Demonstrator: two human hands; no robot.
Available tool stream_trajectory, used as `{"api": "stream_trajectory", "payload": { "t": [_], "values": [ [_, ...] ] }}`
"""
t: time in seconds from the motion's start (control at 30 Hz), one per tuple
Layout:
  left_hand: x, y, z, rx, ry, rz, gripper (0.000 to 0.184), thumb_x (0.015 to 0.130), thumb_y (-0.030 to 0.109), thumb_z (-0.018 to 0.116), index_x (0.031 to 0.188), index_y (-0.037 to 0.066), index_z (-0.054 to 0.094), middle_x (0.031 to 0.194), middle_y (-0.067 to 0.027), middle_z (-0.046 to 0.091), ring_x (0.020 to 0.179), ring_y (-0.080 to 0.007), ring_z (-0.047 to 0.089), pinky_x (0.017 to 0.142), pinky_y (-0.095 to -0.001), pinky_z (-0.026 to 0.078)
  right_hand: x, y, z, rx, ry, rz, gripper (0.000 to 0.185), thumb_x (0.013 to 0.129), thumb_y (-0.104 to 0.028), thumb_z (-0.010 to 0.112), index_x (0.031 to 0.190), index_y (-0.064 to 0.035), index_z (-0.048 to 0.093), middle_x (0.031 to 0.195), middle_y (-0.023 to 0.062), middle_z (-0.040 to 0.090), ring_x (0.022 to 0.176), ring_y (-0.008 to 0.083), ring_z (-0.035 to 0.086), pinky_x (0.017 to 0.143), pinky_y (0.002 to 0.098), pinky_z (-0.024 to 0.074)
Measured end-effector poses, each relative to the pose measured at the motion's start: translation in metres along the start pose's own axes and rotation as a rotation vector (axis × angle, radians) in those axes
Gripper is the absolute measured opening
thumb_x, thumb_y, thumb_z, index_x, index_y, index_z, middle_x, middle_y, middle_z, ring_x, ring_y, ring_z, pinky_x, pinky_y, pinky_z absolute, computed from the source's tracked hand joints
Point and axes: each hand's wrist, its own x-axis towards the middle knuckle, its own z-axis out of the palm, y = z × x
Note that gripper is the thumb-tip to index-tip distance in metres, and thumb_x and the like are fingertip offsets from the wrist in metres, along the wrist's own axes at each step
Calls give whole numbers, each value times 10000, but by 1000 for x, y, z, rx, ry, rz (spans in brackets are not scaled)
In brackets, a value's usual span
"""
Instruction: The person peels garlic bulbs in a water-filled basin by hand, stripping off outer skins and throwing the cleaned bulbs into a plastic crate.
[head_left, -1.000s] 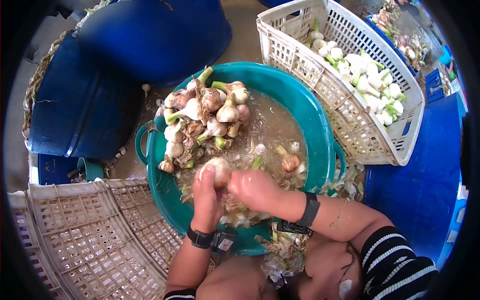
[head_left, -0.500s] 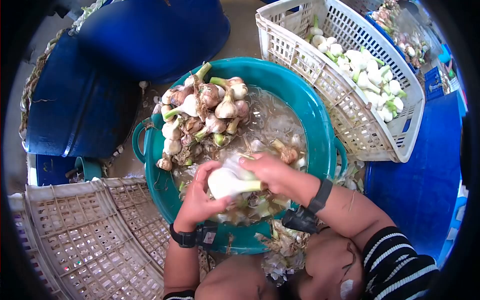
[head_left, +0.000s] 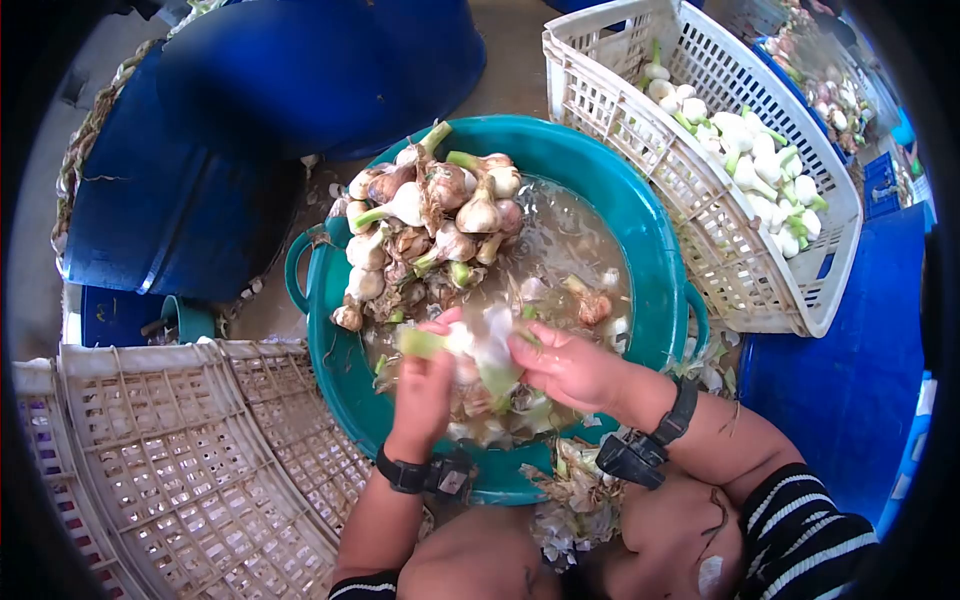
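Over the green tub, my left hand is closed on a white garlic bulb, its pale green stem pointing left and blurred. My right hand pinches a loose peeled skin at the bulb's right side. A heap of unpeeled garlic rests at the tub's upper left. Cloudy water with floating skins lies beneath my hands, and one brownish bulb sits in it.
A white crate of white garlic stands at upper right. Blue barrels are behind the tub. Another crate is at lower left. Garlic skins lie near my lap.
The bulb's stem now points left instead of right. My right hand has pulled skin away from the bulb. The whole view has shifted slightly.
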Motion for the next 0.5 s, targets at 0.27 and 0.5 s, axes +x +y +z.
{"api": "stream_trajectory", "payload": {
  "t": [0.27, 0.5],
  "values": [
    [12, 15, -66, -857, 380, -601, 394, 892, 334, 381, 1116, 39, 515, 1069, -144, 579, 1067, -351, 522, 897, -507, 420, -28, -85, 4, 122, -4, -498, 395, 922, -269, 381, 1190, 16, 436, 1137, 185, 537, 944, 310, 580, 785, 464, 480],
    [19, 11, -57, -630, 213, -612, 465, 911, 404, 352, 1155, 32, 487, 1091, -119, 578, 1068, -315, 525, 874, -481, 438, -4, -42, 5, -1928, -293, 630, 355, 845, -252, 519, 1119, -27, 537, 1118, 176, 561, 1047, 270, 539, 897, 375, 419]
  ]
}}
